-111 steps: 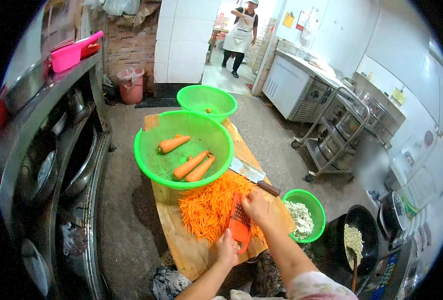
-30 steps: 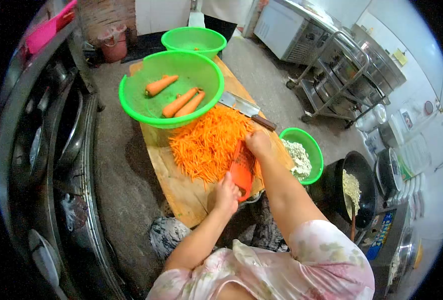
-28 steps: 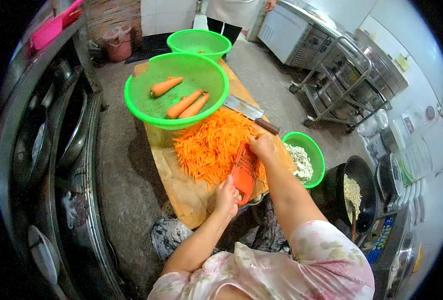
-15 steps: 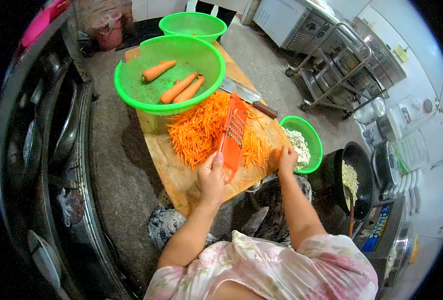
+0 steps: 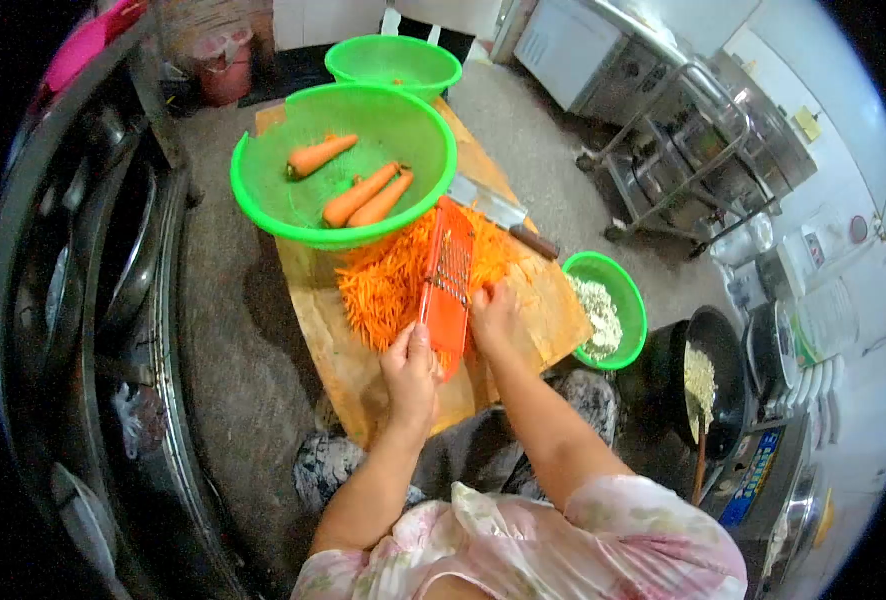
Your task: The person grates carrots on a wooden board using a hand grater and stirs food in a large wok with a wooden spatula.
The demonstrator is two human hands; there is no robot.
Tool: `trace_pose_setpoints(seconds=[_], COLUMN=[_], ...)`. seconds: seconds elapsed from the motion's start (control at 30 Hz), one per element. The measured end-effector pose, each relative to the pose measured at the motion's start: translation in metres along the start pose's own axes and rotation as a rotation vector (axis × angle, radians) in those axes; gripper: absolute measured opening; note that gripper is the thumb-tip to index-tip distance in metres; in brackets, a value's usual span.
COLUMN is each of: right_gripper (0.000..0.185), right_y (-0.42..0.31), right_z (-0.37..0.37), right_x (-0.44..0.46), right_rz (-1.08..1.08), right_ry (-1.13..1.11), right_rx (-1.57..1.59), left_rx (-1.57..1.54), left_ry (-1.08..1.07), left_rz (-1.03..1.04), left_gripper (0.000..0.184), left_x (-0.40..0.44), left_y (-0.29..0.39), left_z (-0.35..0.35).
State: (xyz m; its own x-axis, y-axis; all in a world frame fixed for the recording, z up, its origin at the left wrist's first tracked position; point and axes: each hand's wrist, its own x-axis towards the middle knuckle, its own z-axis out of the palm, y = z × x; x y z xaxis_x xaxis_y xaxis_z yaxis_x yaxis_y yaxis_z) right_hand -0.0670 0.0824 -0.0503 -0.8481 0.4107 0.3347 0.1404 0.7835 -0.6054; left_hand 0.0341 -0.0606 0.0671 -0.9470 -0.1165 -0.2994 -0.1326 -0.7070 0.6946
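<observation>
My left hand [image 5: 410, 372] is closed around the lower end of an orange grater [image 5: 448, 325], which tilts over a heap of shredded carrot [image 5: 378, 290]. Against the grater's right side is my right hand [image 5: 495, 312], its fingers curled in at the edge of the shreds. What those fingers hold, if anything, is hidden. Shreds and grater rest over a wooden board [image 5: 553, 310]. Beyond the heap, a large green basket [image 5: 246, 190] contains three whole carrots [image 5: 361, 195]. A cleaver [image 5: 493, 205] lies at the board's right edge, its dark handle pointing right.
A second green basket [image 5: 393, 45] stands behind the first. Right of the board sits a green bowl [image 5: 640, 300] of pale chopped food. Further right is a black wok [image 5: 728, 345] with more pale food. Metal shelving [image 5: 168, 260] runs along the left; a wheeled cart [image 5: 653, 150] stands back right.
My right hand has moved left from beside the green bowl to the grater. Shreds right of the grater have shifted toward the heap. The grater has moved slightly left in my left hand.
</observation>
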Motion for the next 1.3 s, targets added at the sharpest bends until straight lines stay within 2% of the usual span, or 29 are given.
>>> trace_pose_setpoints(seconds=[0.1,0.17,0.27,0.47,0.57,0.67,0.77,0.8,0.9,0.93,1.0,1.1,1.13,1.27,1.3], right_gripper=[0.022,0.027,0.029,0.035,0.032,0.029,0.027,0.026,0.024,0.023,0.021,0.016,0.014,0.014,0.015], right_y=[0.003,-0.003,-0.015,-0.009,-0.025,-0.018,-0.043,-0.042,-0.049,-0.042,-0.041,-0.025,-0.019,-0.018,-0.015], right_z=[-0.010,-0.021,-0.045,-0.078,-0.107,-0.123,-0.154,-0.157,-0.161,-0.154,-0.148,-0.141,-0.138,-0.139,-0.132], right_x=[0.006,0.012,0.013,0.043,0.048,0.053,0.057,0.056,0.038,0.028,0.000,-0.031,-0.040,-0.047,-0.040], right_rz=[-0.112,0.026,0.101,0.031,-0.057,0.005,0.084,0.007,-0.203,-0.176,-0.294,-0.440,-0.500,-0.388,-0.427], right_ry=[-0.064,-0.241,-0.341,-0.715,-0.770,-0.773,-0.708,-0.555,-0.361,-0.379,-0.328,-0.231,-0.186,-0.221,-0.163], right_rx=[0.054,0.124,0.199,-0.271,-0.374,-0.228,-0.119,-0.100,-0.016,0.000,-0.036,-0.090,-0.103,-0.164,-0.193], left_rx=[-0.021,-0.014,-0.022,-0.110,-0.172,-0.182,-0.181,-0.202,-0.237,-0.236,-0.223,-0.208,-0.164,-0.210,-0.213], left_ry=[0.014,-0.004,-0.106,-0.093,-0.115,-0.082,-0.060,-0.070,-0.117,-0.130,-0.139,0.020,-0.018,-0.043,-0.018], left_rz=[-0.036,-0.051,-0.070,-0.120,-0.137,-0.142,-0.133,-0.148,-0.220,-0.262,-0.357,-0.389,-0.422,-0.453,-0.464], left_gripper=[0.019,0.020,0.018,0.019,0.020,0.020,0.019,0.019,0.019,0.019,0.018,0.022,0.024,0.032,0.031], left_x=[0.007,0.007,0.003,0.006,0.008,0.007,0.010,0.013,0.015,0.012,0.008,0.003,0.003,0.010,0.007], left_y=[-0.008,-0.015,-0.021,-0.047,-0.055,-0.053,-0.058,-0.065,-0.078,-0.084,-0.091,-0.092,-0.094,-0.118,-0.112], left_z=[0.000,-0.001,-0.001,0.002,0.001,0.003,0.005,0.002,0.006,0.007,0.010,0.022,0.013,-0.002,0.002])
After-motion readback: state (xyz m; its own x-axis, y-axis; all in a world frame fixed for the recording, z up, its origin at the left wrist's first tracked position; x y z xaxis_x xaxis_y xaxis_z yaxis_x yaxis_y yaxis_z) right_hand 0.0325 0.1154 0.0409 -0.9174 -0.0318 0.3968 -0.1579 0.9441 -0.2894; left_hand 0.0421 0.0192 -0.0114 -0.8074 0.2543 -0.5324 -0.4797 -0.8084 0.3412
